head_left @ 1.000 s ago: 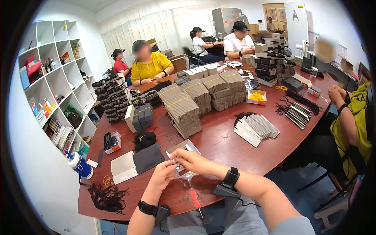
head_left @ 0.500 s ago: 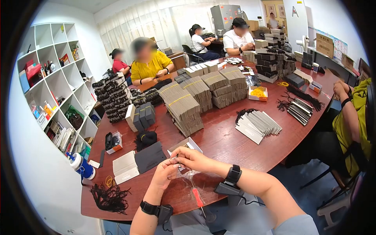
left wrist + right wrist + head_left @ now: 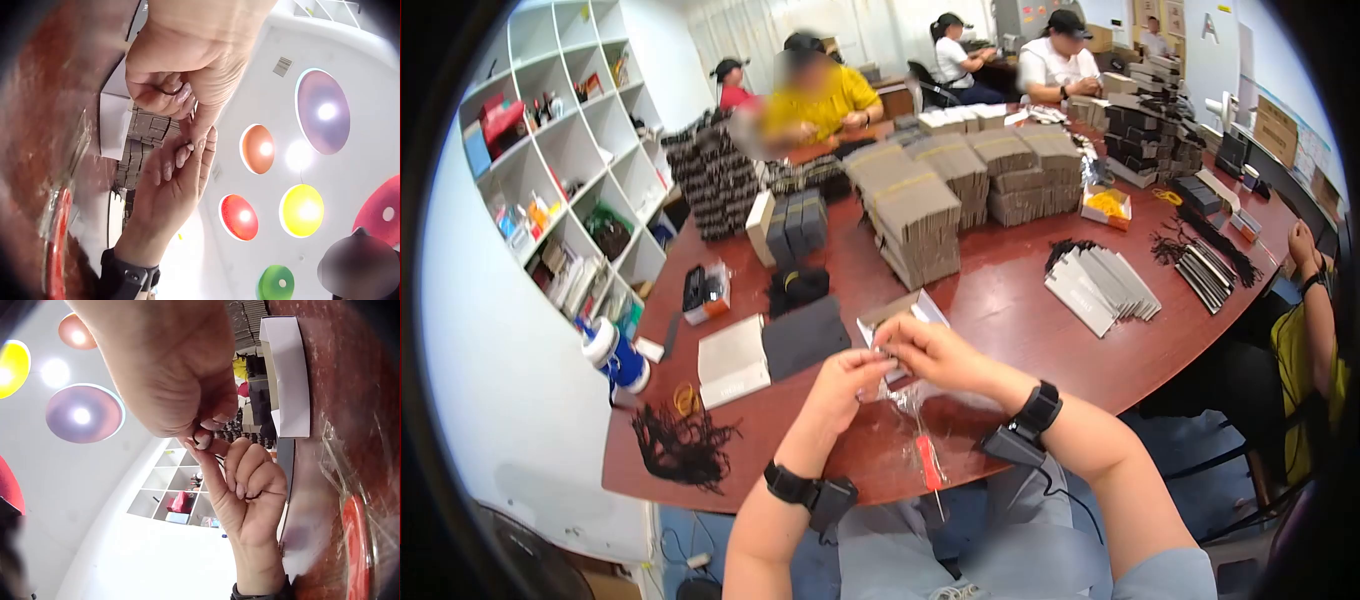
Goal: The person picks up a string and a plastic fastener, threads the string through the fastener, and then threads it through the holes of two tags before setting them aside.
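My left hand (image 3: 847, 385) and right hand (image 3: 940, 355) meet fingertip to fingertip above the near edge of the table. Between them runs a thin black cord (image 3: 220, 460), pinched by the thumb and finger of each hand. Part of the cord shows again under the curled fingers of the left hand in the right wrist view; the rest is hidden. Just beyond the hands stands an open white box (image 3: 290, 375). Below them a red-handled tool (image 3: 927, 460) with a thin shaft lies by crumpled clear plastic (image 3: 907, 400).
Left of the hands lie a light-grey and black cover (image 3: 735, 365), yellow rubber bands (image 3: 686, 400) and loose black tassels (image 3: 685, 445). Tall banded stacks of grey card (image 3: 910, 215) stand ahead. Fanned grey cards (image 3: 1100, 290) lie to the right. A blue-white bottle (image 3: 615, 355) stands at the left edge.
The head view has turned, so the table and stacks sit further right and higher in the frame. Both hands stay together at the cord, with only slight finger movement.
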`<state>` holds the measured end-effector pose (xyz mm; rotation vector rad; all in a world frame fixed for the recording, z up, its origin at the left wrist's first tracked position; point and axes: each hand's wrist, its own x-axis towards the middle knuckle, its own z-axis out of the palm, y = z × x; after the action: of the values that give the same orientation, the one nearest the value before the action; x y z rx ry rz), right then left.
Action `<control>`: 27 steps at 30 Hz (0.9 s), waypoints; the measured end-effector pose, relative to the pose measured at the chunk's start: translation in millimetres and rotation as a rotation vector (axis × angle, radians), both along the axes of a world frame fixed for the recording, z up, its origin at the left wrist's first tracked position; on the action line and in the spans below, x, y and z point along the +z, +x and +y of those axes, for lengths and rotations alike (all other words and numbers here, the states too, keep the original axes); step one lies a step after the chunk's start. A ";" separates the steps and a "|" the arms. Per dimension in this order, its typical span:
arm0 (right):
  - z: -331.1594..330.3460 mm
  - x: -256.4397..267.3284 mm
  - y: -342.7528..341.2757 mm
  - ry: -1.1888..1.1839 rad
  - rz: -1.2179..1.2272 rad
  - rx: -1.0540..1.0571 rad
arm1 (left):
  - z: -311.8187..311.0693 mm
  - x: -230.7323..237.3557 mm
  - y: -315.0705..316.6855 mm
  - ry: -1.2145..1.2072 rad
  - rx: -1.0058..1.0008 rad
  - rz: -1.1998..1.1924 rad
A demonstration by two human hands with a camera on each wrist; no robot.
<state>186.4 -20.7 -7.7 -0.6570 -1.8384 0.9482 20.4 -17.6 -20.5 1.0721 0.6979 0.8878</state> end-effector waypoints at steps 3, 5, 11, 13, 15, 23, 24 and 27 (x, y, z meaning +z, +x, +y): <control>0.5 -1.4 -1.0 -0.044 0.037 0.030 | -1.0 0.1 0.7 -0.025 -0.035 -0.062; -3.0 4.6 0.6 -0.193 0.100 0.115 | -2.8 3.9 0.3 -0.037 -0.039 -0.073; -4.1 7.4 0.7 -0.182 0.079 0.095 | -3.4 8.8 -1.6 -0.071 -0.152 -0.175; -4.1 6.2 0.9 -0.166 0.066 0.098 | -2.9 8.5 -2.3 -0.059 -0.148 -0.156; -4.5 6.6 0.3 -0.167 0.073 0.098 | -3.2 8.7 -2.2 -0.047 -0.145 -0.136; -2.4 9.9 2.2 -0.385 0.187 0.071 | -5.6 5.8 -0.1 0.096 0.035 -0.053; -2.2 10.2 3.4 -0.431 0.222 0.084 | -5.8 5.9 -0.5 0.096 0.033 -0.054; 0.9 8.4 3.8 -0.445 0.269 0.018 | -5.4 5.6 -0.8 0.131 0.068 -0.062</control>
<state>190.2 -19.7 0.7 -0.7375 -1.4073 1.4045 19.6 -23.0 -14.9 1.1373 0.6344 1.0318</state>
